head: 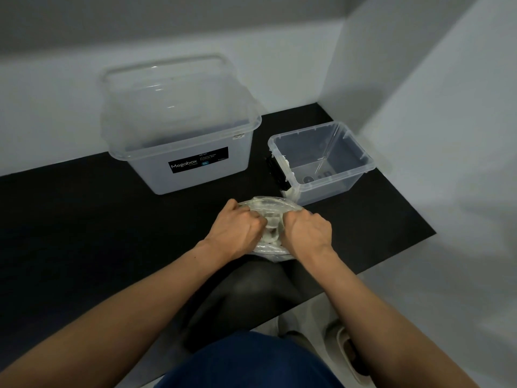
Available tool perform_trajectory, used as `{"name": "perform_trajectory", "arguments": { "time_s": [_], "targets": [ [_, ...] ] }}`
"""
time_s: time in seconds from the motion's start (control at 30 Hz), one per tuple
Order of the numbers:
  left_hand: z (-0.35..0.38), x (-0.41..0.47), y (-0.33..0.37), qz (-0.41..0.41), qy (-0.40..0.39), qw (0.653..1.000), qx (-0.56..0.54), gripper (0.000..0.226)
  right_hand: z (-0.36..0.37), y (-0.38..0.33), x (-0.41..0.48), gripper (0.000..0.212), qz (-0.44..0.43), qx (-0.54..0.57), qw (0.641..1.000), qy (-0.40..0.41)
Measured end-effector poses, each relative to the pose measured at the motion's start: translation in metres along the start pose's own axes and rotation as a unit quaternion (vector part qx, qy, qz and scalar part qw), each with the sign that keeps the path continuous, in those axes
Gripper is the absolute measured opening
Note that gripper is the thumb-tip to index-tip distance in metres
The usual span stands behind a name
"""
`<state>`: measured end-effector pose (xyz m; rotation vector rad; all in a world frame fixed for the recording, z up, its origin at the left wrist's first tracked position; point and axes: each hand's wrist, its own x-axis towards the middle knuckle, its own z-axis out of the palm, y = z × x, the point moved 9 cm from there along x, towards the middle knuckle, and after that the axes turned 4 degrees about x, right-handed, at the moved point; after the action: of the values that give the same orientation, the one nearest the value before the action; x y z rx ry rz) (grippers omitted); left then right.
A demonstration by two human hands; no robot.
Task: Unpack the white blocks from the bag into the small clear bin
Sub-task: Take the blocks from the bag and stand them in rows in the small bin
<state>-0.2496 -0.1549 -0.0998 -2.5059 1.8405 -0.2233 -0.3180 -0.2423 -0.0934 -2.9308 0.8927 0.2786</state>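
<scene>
Two bare hands are meeting over a clear plastic bag (270, 208) at the centre of the head view, the only view supplied. Left hand (233, 229): fingers curled and clenched on the left side of the bag's bunched top. Right hand (307, 231): likewise clenched on the right side of the same bunched plastic, knuckles facing the left hand, the two fists sitting close together with a narrow strip of bag showing between them. White blocks (270, 238): pale shapes are showing through the plastic between and below the fists; their number cannot be told, and all that are visible are lying inside the bag. Bag position: resting on the black mat (84, 233), just in front of the person's dark-clad knee (251, 289) and just beside the near corner of the small clear bin (361, 161). Small clear bin: standing upright and open to the right of centre, a black latch (275, 170) showing on its left end; no white blocks are visible inside it. Large clear bin (195, 175): standing to the left of the small one, apart from it, bearing a black "Megabox" label (198, 163) on its front wall. Both bins are sitting on the mat against a pale wall (279, 85). Both forearms are extending bare from the lower edge of the frame.
</scene>
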Motion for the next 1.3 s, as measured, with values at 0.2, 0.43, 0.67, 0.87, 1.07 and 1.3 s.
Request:
{"name": "perform_trajectory", "arguments": {
  "time_s": [0.2, 0.43, 0.67, 0.87, 1.07, 1.3],
  "targets": [
    [-0.025, -0.011, -0.045, -0.146, 0.042, 0.950, -0.273, 0.016, -0.023, 0.010, -0.005, 0.015, -0.067, 0.200, 0.977, 0.025],
    [-0.056, -0.006, -0.064, -0.198, 0.051, 0.891, -0.405, 0.014, -0.056, 0.030, 0.000, 0.006, -0.128, 0.431, 0.893, 0.016],
    [-0.067, 0.015, -0.059, -0.228, 0.071, 0.829, -0.505, 0.014, -0.098, 0.061, 0.019, 0.003, -0.144, 0.585, 0.797, 0.043],
    [-0.090, 0.030, -0.064, -0.178, 0.114, 0.907, -0.364, 0.017, -0.136, 0.101, 0.056, 0.009, -0.167, 0.370, 0.901, 0.150],
    [-0.097, 0.041, -0.071, -0.199, 0.151, 0.905, -0.344, 0.023, -0.126, 0.089, 0.108, 0.011, -0.205, 0.174, 0.956, 0.117],
    [-0.094, 0.052, -0.066, -0.230, 0.156, 0.889, -0.364, 0.020, -0.056, 0.055, 0.146, 0.013, -0.266, 0.066, 0.944, -0.184]
  ]
}}
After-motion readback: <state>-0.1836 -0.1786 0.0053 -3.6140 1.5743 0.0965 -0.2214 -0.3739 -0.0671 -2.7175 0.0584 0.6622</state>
